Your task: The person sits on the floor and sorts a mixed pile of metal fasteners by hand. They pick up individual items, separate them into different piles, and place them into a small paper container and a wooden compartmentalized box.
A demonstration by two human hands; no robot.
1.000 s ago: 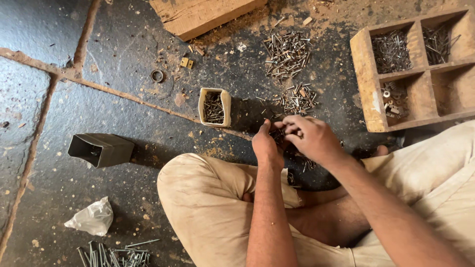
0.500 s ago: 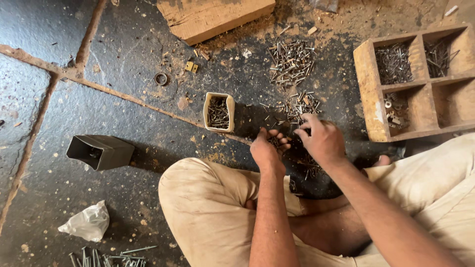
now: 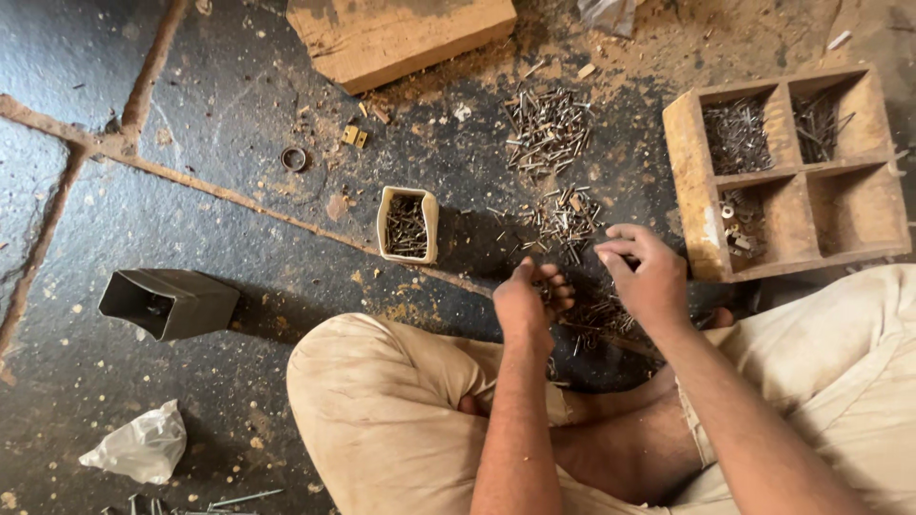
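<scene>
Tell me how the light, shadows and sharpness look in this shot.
Head view: soft daylight, no glare; the small box throws a shadow to its right across the stone floor. The tray and the nail pile are sharp. The left hand and the right hand are slightly soft, so the nails under them blur together. Slight wide-angle stretch at the edges.
</scene>
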